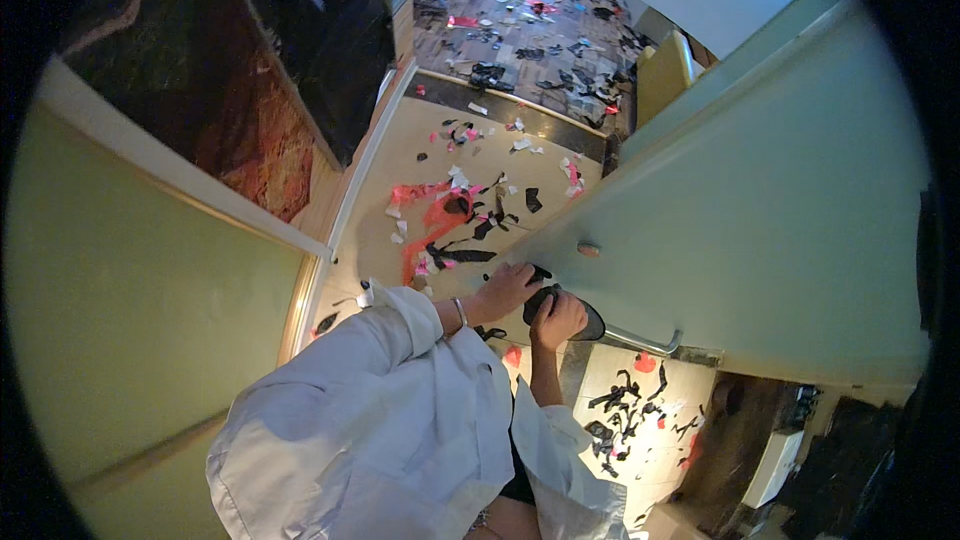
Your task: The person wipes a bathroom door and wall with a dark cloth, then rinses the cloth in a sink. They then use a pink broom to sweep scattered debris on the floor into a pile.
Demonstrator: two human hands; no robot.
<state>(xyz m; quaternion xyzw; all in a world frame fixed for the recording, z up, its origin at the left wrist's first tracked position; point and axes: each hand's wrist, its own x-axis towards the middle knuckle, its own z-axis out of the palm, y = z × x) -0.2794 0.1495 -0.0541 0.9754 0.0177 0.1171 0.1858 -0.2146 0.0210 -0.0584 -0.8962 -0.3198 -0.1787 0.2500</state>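
Observation:
Both hands are close together in the middle of the view, in front of a pale green door panel. My left hand [510, 289], with a bracelet at the wrist, pinches a small piece of thin black material [538, 273]. Just below and to its right, my right hand [559, 321] grips a larger piece of sheer black material [592, 321], which bulges out past the fingers. Whether the two pieces are joined is hard to tell. Loose white sleeves reach partway down both forearms. Torn black scraps [461, 255] and a crumpled red strip [448, 211] lie on the floor beyond.
The pale green door [765, 240] with a metal handle [645, 341] stands to the right. A green wall panel [157, 262] is on the left. Past a dark threshold [517, 106], more scraps cover a wood-look floor [510, 45]. Black and red scraps [622, 412] also lie at lower right.

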